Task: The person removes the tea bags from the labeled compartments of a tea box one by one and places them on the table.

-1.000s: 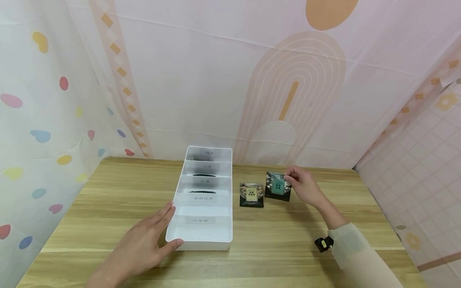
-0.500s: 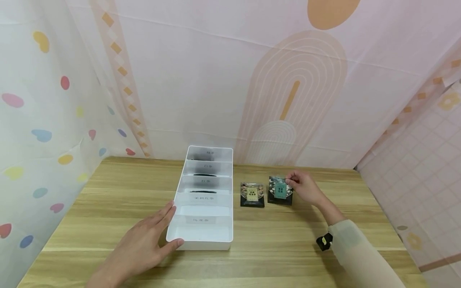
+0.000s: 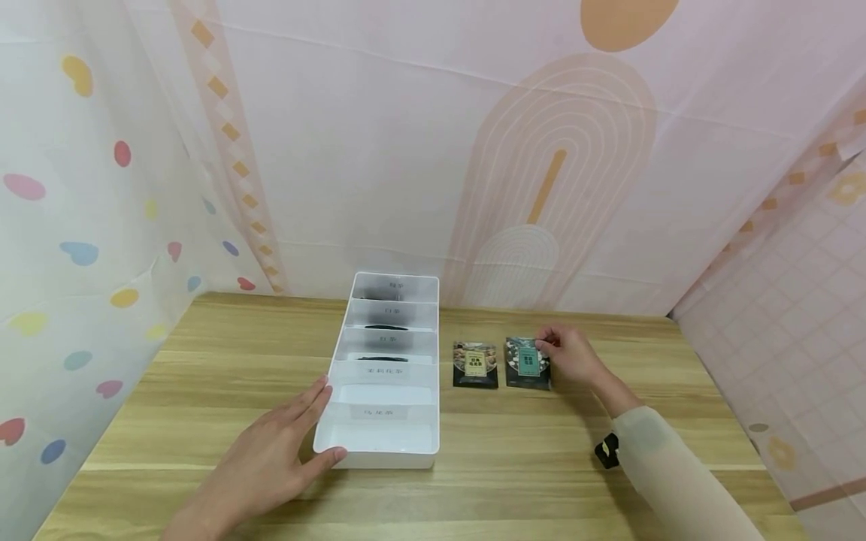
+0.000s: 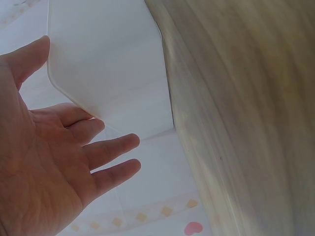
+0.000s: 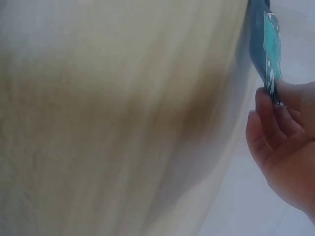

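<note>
My left hand (image 3: 267,458) lies against the left side of a long white divided box (image 3: 386,460), its thumb at the near left corner and its fingers stretched out. The left wrist view shows the thumb and some fingertips touching the box's wall (image 4: 108,64). To the right of the box, my right hand (image 3: 573,359) pinches the upper right corner of a dark tea sachet with a green label (image 3: 528,364). In the right wrist view, thumb and fingertips hold that sachet's edge (image 5: 269,54). Left of it, a dark tea sachet with a yellow label (image 3: 475,365) lies flat.
The box's dividers carry printed Chinese labels, and dark items show in its far compartments (image 3: 386,327). A wooden table (image 3: 528,481) bears everything. Behind it hangs a pale patterned cloth (image 3: 379,150), with a dotted one (image 3: 101,195) on the left.
The right hand has moved the green-labelled sachet a little nearer and rightward, straightening it beside the yellow-labelled one. The left hand stays at the box.
</note>
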A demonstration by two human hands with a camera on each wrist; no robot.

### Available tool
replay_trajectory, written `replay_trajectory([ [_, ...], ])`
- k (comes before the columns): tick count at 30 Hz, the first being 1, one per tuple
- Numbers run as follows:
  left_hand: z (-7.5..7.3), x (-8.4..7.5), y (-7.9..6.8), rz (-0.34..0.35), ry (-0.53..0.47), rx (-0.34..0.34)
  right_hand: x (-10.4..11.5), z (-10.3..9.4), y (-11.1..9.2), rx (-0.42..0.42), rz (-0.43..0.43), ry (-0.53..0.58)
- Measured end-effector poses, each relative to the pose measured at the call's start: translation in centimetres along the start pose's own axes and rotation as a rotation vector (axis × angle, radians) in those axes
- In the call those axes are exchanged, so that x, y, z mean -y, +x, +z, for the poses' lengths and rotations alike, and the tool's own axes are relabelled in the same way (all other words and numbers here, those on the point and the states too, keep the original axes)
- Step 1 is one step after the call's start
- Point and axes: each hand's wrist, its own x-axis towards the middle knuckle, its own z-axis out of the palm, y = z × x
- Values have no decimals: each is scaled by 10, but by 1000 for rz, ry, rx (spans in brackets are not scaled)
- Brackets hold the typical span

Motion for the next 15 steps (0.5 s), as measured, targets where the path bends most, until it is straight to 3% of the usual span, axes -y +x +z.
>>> replay_trajectory([
  [7, -1, 0, 1, -2, -5, 7, -6, 2, 3, 3, -6, -35],
  [15, -1, 0, 1, -2, -5, 5, -9, 3, 3, 31, 46, -42],
])
